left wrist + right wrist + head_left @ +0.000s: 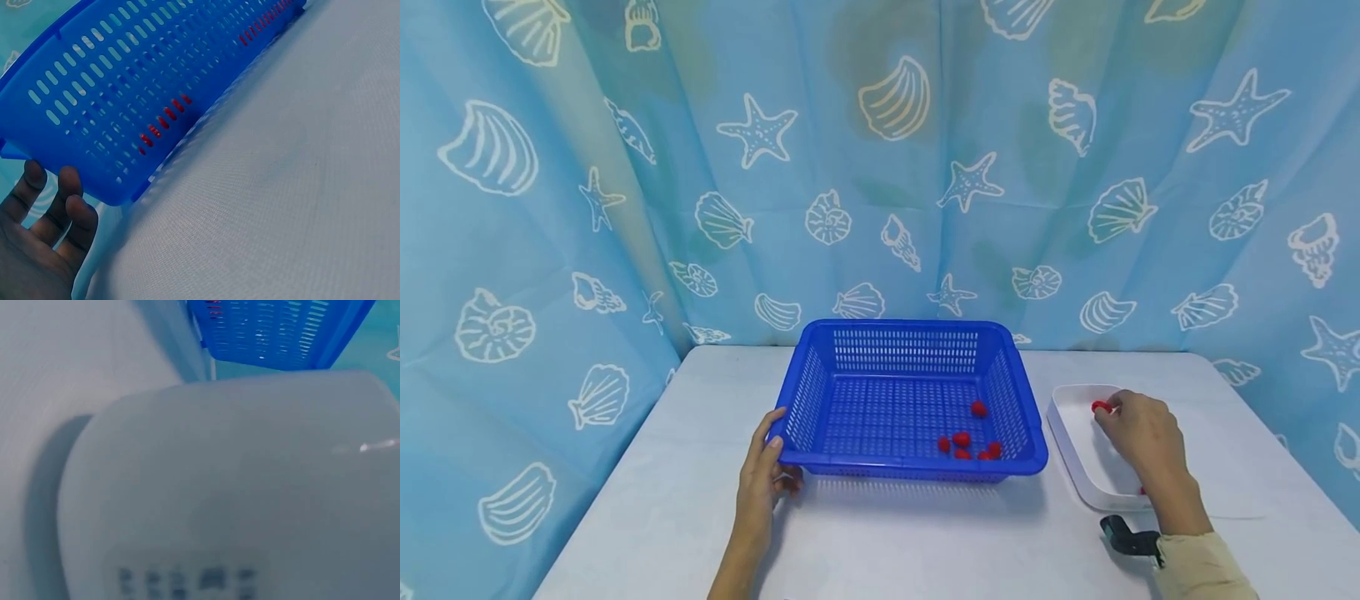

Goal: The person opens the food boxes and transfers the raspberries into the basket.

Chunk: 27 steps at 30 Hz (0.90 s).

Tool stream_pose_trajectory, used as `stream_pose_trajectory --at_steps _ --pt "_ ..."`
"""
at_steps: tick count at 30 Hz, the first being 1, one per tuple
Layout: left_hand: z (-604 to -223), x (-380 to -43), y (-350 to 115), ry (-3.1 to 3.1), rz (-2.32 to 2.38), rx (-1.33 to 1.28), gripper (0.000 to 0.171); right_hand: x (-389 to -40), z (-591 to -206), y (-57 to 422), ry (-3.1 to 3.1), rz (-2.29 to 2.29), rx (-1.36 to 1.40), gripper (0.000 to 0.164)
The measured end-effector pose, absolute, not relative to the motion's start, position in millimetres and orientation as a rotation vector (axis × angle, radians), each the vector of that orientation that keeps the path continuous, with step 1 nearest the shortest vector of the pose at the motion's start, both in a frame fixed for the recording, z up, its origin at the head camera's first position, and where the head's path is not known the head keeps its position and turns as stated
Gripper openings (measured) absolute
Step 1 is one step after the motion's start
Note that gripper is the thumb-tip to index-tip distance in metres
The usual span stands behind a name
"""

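Note:
A blue plastic basket (pixel 902 462) with slotted walls sits in the middle of the table, several small red strawberry-like pieces (pixel 962 438) lying toward its front right. My left hand (pixel 758 483) grips the basket's rim at the front left corner; in the left wrist view, fingers (pixel 70 181) bend up against the outside below the rim. On the right, my right hand (pixel 1146 433) reaches into a white tray (pixel 1075 454) and pinches a small red piece (pixel 1102 407) at the fingertips. Another red piece (pixel 1143 491) shows at the tray's near side, partly hidden by the wrist.
A white cloth covers the table (pixel 880 542). Behind and to the sides hangs a blue curtain (pixel 865 183) with shells and starfish. Next to the right sleeve, a black wrist camera mount (pixel 1127 537) juts out near the tray. The tray's outer wall (pixel 231 469) fills the right wrist view.

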<state>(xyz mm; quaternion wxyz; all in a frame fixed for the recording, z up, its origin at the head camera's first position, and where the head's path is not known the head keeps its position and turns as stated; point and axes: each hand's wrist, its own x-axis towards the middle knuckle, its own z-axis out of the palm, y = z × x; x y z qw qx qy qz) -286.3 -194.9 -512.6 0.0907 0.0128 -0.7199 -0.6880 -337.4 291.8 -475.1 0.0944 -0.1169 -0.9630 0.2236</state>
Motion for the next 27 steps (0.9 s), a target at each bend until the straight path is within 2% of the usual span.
stream_pose_trajectory --at_steps 27 --pt "-511 -286 -196 -2.128 -2.059 0.067 0.048 -325 -449 285 -2.728 0.735 -0.185 0.035"
